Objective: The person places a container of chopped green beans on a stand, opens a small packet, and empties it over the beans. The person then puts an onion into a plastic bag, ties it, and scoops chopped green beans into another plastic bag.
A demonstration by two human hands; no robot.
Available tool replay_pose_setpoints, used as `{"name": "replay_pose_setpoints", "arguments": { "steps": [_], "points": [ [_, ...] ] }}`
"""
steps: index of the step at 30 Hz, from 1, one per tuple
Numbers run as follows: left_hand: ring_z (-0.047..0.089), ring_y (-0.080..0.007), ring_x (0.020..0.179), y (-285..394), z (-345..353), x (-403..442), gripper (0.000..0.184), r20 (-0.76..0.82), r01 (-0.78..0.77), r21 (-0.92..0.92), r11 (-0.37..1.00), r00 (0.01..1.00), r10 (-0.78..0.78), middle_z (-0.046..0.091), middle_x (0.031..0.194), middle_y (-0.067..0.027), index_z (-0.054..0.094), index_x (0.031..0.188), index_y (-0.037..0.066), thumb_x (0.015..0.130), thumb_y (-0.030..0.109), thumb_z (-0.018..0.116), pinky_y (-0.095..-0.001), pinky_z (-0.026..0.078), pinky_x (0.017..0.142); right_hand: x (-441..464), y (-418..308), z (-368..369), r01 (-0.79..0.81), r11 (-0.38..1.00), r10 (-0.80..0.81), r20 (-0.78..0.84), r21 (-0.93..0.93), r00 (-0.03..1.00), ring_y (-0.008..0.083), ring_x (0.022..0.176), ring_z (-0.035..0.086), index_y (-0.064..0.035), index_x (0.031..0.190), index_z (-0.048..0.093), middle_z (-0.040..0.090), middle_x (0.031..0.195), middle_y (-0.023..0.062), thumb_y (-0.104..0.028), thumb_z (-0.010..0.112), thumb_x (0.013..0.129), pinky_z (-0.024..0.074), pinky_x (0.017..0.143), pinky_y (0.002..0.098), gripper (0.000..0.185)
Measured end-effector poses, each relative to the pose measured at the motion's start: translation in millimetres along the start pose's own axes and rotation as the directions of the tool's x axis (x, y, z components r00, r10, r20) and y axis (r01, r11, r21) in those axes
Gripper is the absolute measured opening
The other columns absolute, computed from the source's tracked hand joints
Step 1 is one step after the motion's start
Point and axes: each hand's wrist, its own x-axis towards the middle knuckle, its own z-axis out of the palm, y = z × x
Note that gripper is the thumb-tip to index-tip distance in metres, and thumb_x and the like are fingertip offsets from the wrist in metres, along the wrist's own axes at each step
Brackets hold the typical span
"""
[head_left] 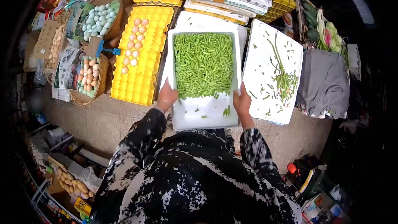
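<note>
Between the left hand (168, 96) and the right hand (243, 103), each clasping a side wall toward the near end, sits a white foam box (190, 121); its cut green vegetable pieces (203, 64) lie mostly beyond the grip, a few scattered nearer the body.

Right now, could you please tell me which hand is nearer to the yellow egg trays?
The left hand, holding the white box, is just beside the yellow egg trays; the right hand is across the box, farther away.

Two hands (167, 96) (243, 101), one cut-bean box (188, 119), perhaps four egg baskets (103, 72)
</note>
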Motion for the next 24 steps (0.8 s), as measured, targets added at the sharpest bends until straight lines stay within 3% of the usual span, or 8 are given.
{"name": "replay_pose_setpoints", "arguments": {
  "steps": [6,11,14,18,20,22,23,24],
  "points": [
    [0.053,-0.0379,0.092,4.4,-4.9,69.7,0.050,0.142,0.097,0.108,0.989,0.984,-0.112,0.053,0.099,-0.0260,0.036,0.118,-0.001,0.070,0.008,0.049,-0.0384,0.042,0.080,51.6,-10.7,-3.5,0.142,0.990,-0.142,0.082,0.012,0.986,0.0348,0.064,0.058,-0.0023,0.114,0.046,0.059,0.070,0.0208,-0.017,0.055,0.073,0.0454,0.059,0.0402,0.045],
    [0.051,-0.0371,0.095,15.6,-9.8,-5.4,0.051,-0.241,-0.258,0.015,0.966,0.937,0.254,0.052,0.103,-0.0251,0.035,0.117,0.001,0.069,0.006,0.051,-0.0378,0.040,0.082,4.9,-8.6,-4.9,0.332,0.941,-0.297,-0.309,0.067,0.904,0.0291,0.063,0.060,-0.0007,0.115,0.046,0.059,0.076,0.0220,-0.017,0.057,0.074,0.0466,0.055,0.0360,0.046],
    [0.053,-0.0338,0.090,20.7,-9.1,27.1,0.042,-0.088,-0.065,-0.053,0.997,0.994,0.060,0.054,0.095,-0.0225,0.043,0.108,-0.003,0.067,0.002,0.048,-0.0352,0.042,0.079,41.2,-14.6,-0.5,0.122,0.989,-0.120,0.038,-0.086,0.992,0.0290,0.068,0.061,-0.0012,0.118,0.042,0.061,0.079,0.0198,-0.013,0.054,0.075,0.0456,0.061,0.0351,0.047],
    [0.055,-0.0387,0.085,46.5,-34.5,46.1,0.048,0.022,-0.021,0.067,0.998,1.000,0.020,0.057,0.089,-0.0246,0.038,0.115,0.002,0.069,0.007,0.049,-0.0397,0.043,0.074,45.1,-15.8,-4.0,0.164,0.979,-0.167,0.020,0.122,0.986,0.0186,0.062,0.059,-0.0006,0.121,0.040,0.060,0.071,0.0167,-0.013,0.056,0.074,0.0445,0.057,0.0301,0.051],
    [0.056,-0.0381,0.077,80.1,-46.3,16.3,0.060,0.019,0.041,0.262,0.964,0.999,-0.048,0.057,0.084,-0.0249,0.028,0.125,0.005,0.069,0.008,0.050,-0.0420,0.044,0.070,22.8,-8.9,-0.3,-0.010,0.994,0.002,0.077,0.113,0.997,0.0135,0.069,0.057,0.0013,0.121,0.039,0.061,0.080,0.0146,-0.011,0.057,0.075,0.0448,0.062,0.0250,0.051],
    [0.056,-0.0380,0.076,75.7,-44.2,-14.4,0.067,-0.027,-0.040,0.155,0.987,0.999,0.045,0.057,0.083,-0.0253,0.022,0.128,0.005,0.068,0.006,0.051,-0.0429,0.045,0.068,12.6,23.5,35.0,0.199,0.866,-0.083,-0.259,0.460,0.962,0.0267,0.068,0.061,-0.0052,0.119,0.045,0.060,0.079,0.0217,-0.015,0.058,0.074,0.0463,0.062,0.0313,0.048],
    [0.057,-0.0382,0.076,47.8,-41.5,-11.5,0.069,-0.071,-0.103,0.133,0.986,0.991,0.113,0.057,0.082,-0.0250,0.020,0.128,0.004,0.067,0.003,0.051,-0.0416,0.045,0.068,18.8,40.7,50.7,0.306,0.895,-0.199,-0.324,0.325,0.925,0.0262,0.069,0.062,-0.0072,0.120,0.045,0.061,0.080,0.0199,-0.016,0.060,0.074,0.0465,0.064,0.0304,0.049],
    [0.056,-0.0384,0.076,18.0,-40.6,1.9,0.063,-0.113,-0.248,-0.061,0.967,0.964,0.240,0.057,0.084,-0.0250,0.026,0.125,0.002,0.067,0.001,0.050,-0.0394,0.045,0.069,15.7,13.0,30.1,0.197,0.963,-0.164,-0.180,0.186,0.970,0.0250,0.066,0.061,-0.0073,0.120,0.045,0.062,0.079,0.0183,-0.017,0.060,0.073,0.0465,0.062,0.0307,0.050]
  ]
}}
